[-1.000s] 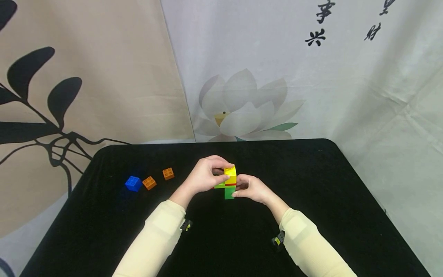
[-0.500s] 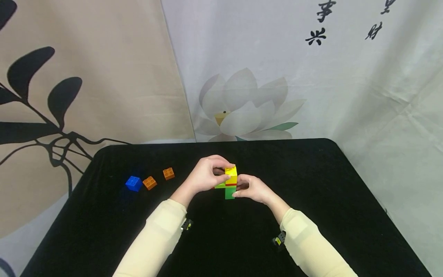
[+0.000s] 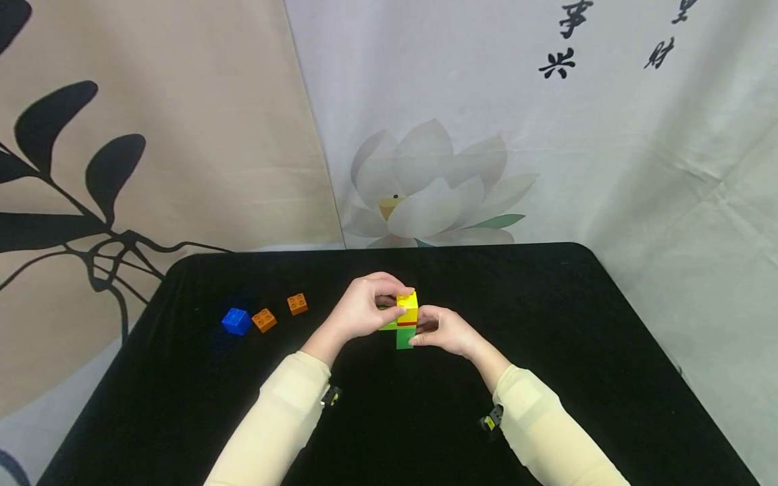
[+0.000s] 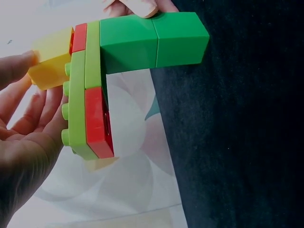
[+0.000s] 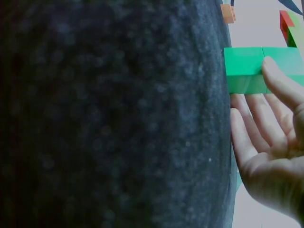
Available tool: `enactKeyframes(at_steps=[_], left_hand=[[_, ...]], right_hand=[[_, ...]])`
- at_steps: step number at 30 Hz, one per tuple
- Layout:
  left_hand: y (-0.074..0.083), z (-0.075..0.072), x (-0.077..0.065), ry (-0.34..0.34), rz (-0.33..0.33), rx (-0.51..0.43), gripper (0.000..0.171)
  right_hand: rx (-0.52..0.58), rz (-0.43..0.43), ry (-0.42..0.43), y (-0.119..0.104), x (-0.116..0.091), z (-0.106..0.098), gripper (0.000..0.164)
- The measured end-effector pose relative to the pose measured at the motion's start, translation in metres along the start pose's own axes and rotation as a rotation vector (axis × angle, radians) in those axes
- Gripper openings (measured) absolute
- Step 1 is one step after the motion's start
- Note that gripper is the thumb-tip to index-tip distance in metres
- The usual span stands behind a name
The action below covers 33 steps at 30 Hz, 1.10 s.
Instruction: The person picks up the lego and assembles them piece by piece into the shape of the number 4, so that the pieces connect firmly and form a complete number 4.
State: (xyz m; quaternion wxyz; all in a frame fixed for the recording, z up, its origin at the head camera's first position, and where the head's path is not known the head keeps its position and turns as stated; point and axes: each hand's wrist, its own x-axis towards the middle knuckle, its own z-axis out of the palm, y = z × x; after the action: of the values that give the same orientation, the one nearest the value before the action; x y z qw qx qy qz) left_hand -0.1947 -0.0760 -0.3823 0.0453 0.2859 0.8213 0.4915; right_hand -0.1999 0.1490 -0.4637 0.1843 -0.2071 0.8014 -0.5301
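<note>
In the head view, my left hand (image 3: 360,312) pinches a yellow brick (image 3: 409,307) at the top of a joined block assembly. Below it, my right hand (image 3: 448,333) holds the green bricks (image 3: 404,339) between thumb and fingers. Seen from the left wrist, two green bricks (image 4: 128,45) stacked end to end join lime-green pieces (image 4: 77,111) with bare studs along one side. Red bricks (image 4: 97,123) sit at either end of the lime pieces, and the yellow brick (image 4: 50,54) is on the far side from the green. The right wrist view shows my thumb on the green bricks (image 5: 242,61).
To the left on the black tabletop (image 3: 547,317) lie a blue brick (image 3: 236,322) and two orange bricks, one (image 3: 264,320) close beside the blue and another (image 3: 297,304) farther back. A printed curtain (image 3: 456,135) hangs behind the table's far edge.
</note>
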Motion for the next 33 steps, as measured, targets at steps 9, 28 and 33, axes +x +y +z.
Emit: enactKeyframes(at_steps=[9,28,33], left_hand=[[0.0026,-0.0002,-0.0005,-0.011,-0.009,0.024,0.031],[-0.0028,-0.0010,-0.0015,-0.008,0.016,-0.002,0.030],[-0.0022,-0.0004,-0.0024,-0.012,0.009,-0.016,0.032]], right_hand=[[-0.014,0.013,0.008,-0.0026,-0.0013,-0.0008,0.032],[-0.013,0.004,0.001,-0.0030,-0.0004,-0.0001,0.032],[-0.009,0.021,0.005,-0.0016,-0.0007,-0.0003,0.032]])
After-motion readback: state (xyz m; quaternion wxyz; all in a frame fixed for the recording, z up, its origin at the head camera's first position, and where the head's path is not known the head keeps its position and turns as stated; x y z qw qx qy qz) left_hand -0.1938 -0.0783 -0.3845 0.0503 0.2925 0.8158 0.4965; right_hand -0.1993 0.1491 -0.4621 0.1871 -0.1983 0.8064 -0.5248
